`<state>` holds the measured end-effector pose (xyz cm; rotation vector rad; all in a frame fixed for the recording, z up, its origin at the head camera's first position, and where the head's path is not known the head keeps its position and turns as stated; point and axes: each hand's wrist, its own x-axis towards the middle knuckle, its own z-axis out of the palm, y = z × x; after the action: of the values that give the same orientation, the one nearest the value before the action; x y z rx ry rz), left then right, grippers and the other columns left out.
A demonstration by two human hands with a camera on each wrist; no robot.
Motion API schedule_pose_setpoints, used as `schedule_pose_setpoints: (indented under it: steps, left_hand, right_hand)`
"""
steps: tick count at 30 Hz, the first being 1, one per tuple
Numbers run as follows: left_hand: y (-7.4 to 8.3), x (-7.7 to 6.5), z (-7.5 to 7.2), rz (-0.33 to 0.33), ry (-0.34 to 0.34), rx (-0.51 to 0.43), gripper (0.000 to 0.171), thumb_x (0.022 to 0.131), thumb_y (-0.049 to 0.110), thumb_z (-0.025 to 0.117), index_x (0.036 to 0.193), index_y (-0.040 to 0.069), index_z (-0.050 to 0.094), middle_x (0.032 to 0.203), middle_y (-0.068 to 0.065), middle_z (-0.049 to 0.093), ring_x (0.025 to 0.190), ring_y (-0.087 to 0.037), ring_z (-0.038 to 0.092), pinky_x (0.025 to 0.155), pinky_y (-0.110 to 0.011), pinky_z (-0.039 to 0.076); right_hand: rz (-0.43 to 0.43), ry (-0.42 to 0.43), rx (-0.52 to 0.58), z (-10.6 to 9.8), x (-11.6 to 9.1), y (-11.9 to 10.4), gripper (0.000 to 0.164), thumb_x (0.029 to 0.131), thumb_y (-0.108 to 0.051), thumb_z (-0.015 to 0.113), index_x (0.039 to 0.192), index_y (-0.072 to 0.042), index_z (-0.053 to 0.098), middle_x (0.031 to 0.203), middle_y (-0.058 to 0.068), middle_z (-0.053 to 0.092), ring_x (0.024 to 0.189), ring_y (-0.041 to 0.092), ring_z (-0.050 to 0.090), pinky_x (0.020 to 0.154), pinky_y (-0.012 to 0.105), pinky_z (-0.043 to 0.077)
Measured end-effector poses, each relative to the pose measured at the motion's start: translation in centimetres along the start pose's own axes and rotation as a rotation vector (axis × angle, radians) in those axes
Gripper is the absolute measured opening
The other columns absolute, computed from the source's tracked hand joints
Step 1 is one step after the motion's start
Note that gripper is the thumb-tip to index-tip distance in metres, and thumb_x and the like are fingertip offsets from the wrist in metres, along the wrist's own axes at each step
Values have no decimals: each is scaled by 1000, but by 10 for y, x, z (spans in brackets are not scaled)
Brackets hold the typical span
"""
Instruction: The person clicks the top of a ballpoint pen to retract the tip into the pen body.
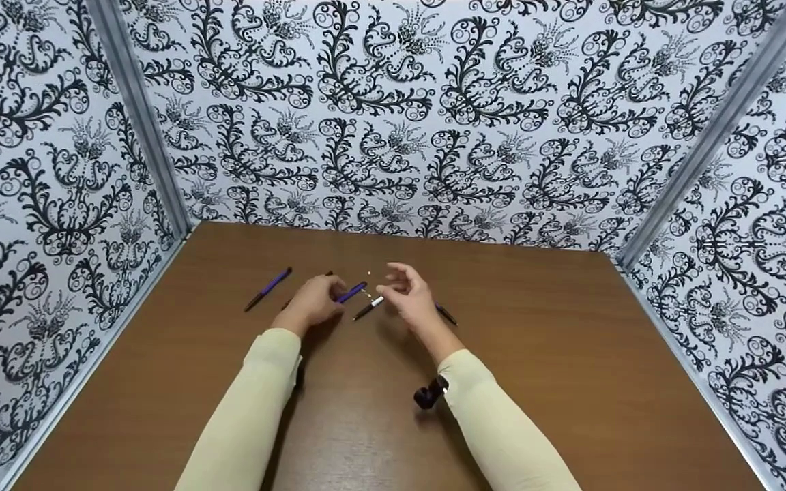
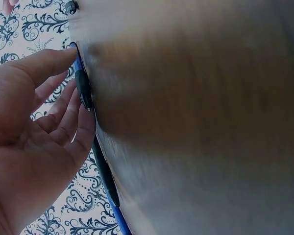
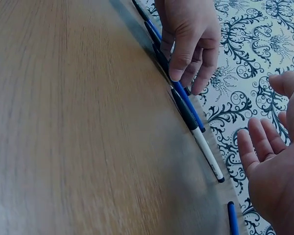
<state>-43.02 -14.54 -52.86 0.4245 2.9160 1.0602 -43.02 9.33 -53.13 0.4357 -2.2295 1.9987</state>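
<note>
My left hand (image 1: 312, 300) pinches a blue pen (image 1: 352, 292) with a dark grip between thumb and fingers, low over the wooden table. In the left wrist view, the thumb lies against this blue pen (image 2: 80, 68), with fingertips on its other side. Beside it rests a white pen (image 1: 369, 308) with a black grip, its tip toward me. My right hand (image 1: 408, 296) hovers near the white pen's far end, fingers loosely spread. The right wrist view shows a gap between this hand (image 3: 279, 161) and the white pen (image 3: 206, 149).
Another blue pen (image 1: 269, 288) lies to the left, and a dark-tipped pen (image 1: 446, 314) lies partly behind my right hand. One more pen is mostly hidden by my left hand. Patterned walls (image 1: 393, 123) enclose the table (image 1: 570, 354) at the back and sides.
</note>
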Motion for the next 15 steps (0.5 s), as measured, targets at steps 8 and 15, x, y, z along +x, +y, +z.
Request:
schedule_pose_setpoints:
  steps: [8,15]
  left_hand:
    - [0,-1,-1,3,1,42,36,97,-3,77,132,-2,74,126,-21,74,120,-39,68,109,-55,54]
    - [-1,0,-1,1,6,48,38,94,-8,72,131,0,77,121,-18,76,115,-37,69,105,-54,56]
  right_hand:
    - [3,4,11,1,0,1,52,96,-1,82,144,0,64,127,25,67,112,36,69,87,27,59]
    - [7,1,8,1,0,2,51,97,-1,82,144,0,63,134,35,62,112,35,69,89,29,60]
